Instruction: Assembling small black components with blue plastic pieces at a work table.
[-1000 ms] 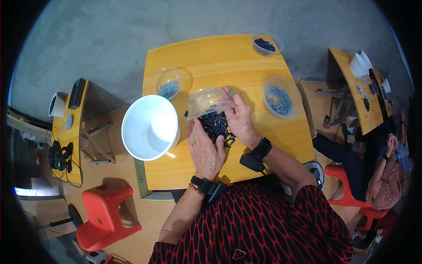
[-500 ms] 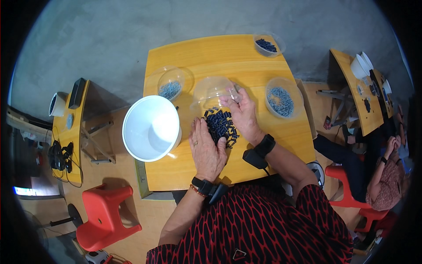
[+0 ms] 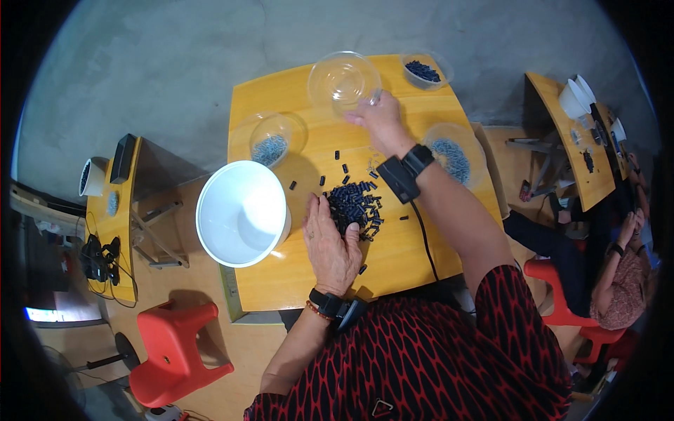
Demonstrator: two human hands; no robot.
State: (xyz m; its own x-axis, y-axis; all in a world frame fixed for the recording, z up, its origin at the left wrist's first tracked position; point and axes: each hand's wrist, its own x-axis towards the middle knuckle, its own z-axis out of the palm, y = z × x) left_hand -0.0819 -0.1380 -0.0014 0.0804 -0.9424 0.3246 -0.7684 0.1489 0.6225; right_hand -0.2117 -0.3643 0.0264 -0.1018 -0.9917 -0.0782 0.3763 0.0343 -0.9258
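A loose pile of small black cylindrical pieces (image 3: 353, 203) lies on the yellow wooden table (image 3: 428, 249), with several strays scattered around it. My left hand (image 3: 328, 245) is open against the pile's left and near side, fingers stretched and thumb apart. Farther off, my right hand (image 3: 386, 125) grips the rim of a clear plastic bowl (image 3: 342, 74) near the table's far edge. No pieces show inside this bowl. Just left of my left hand stands a white bucket (image 3: 216, 210), tilted in view, with a bare inside.
Clear bowls of small silvery pieces stand at left (image 3: 254, 130) and right (image 3: 479, 156). Another clear bowl (image 3: 441, 64) with black pieces sits at the far right corner. A red stool (image 3: 168, 337) is on the floor at left. At right, a person (image 3: 621, 281) sits by another table.
My right hand has carried the clear bowl away from the pile toward the table's far edge. Black pieces have spread out around the pile. My left hand has stayed beside it.
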